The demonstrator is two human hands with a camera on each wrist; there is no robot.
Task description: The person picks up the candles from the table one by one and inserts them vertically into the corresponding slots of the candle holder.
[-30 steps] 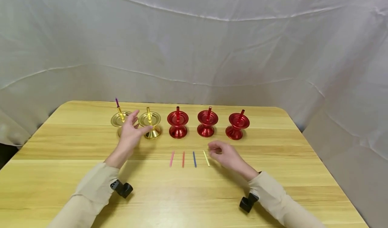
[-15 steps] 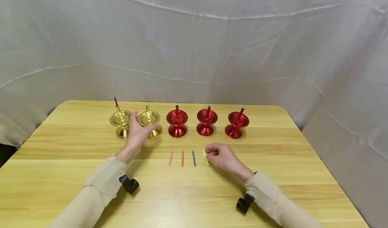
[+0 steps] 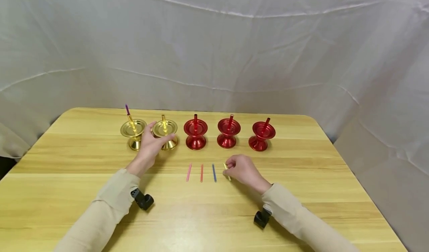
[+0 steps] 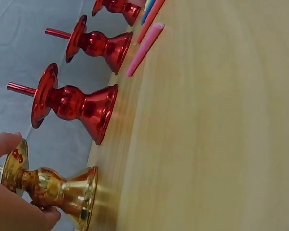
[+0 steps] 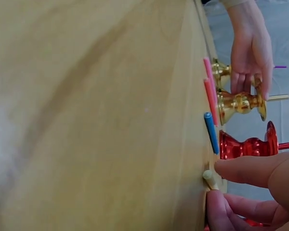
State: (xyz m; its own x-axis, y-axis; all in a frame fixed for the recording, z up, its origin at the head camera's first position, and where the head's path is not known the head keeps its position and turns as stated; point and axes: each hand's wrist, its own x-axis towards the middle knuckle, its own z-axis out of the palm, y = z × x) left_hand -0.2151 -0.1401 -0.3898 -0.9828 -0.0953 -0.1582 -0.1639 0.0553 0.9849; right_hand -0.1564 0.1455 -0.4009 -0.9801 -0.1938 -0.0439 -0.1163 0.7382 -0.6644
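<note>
**Left hand (image 3: 151,144) on a shiny gold candle holder (image 4: 52,186), right hand (image 3: 247,171) at a slim pale-yellow candle (image 5: 209,178)**

Wrinkled pale-grey cloth (image 3: 214,58) hangs beyond the wood-grained counter (image 3: 201,214). Both beige sleeves (image 3: 105,211) run out of the head view at the bottom, each bearing a small black wrist camera (image 3: 143,200).

The shiny gold candle holder stands upright, a round dish over a flared foot. The left hand's fingers curve widely around it, the thumb at its dish rim, covering part of its dish and stem from above. To its left stands a twin gold holder (image 3: 135,144) with a purple candle (image 3: 127,109) in its tube. To its right runs a row of three glossy red holders (image 3: 226,141); the left wrist view crops the farthest.

Nearer the person and right of the shiny gold candle holder lie a pink candle (image 3: 189,172), a coral-red candle (image 3: 202,173), a blue candle (image 3: 214,173) and, farthest right, the pale-yellow candle. This last is thin with a rounded end, its middle partly hidden. The right hand's fingers are narrowed around it; how firmly, I cannot tell.
</note>
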